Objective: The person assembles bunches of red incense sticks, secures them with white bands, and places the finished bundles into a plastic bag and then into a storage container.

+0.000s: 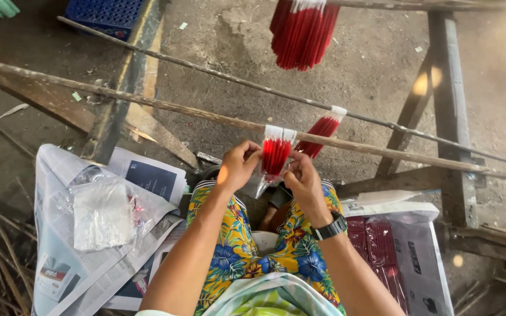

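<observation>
- Head view: I look down on a seated person in yellow floral shorts (232, 251), both bare hands raised in front of a long wooden pole (165, 106).
- The left hand (238, 165) and the right hand (303, 180) close their fingers around a small bundle of thin red sticks with white ends in a clear plastic sleeve (274, 155), held upright between them, just below the pole.
- A black wristwatch (330, 227) sits on the right wrist.
- A second red bundle (322, 132) lies tilted just behind the pole; a bigger red bunch (303, 32) hangs at the top.
- On the left, clear plastic bags (102, 213) lie on spread newspaper (60, 275).
- On the right, packed red bundles (376, 240) rest on white paper.
</observation>
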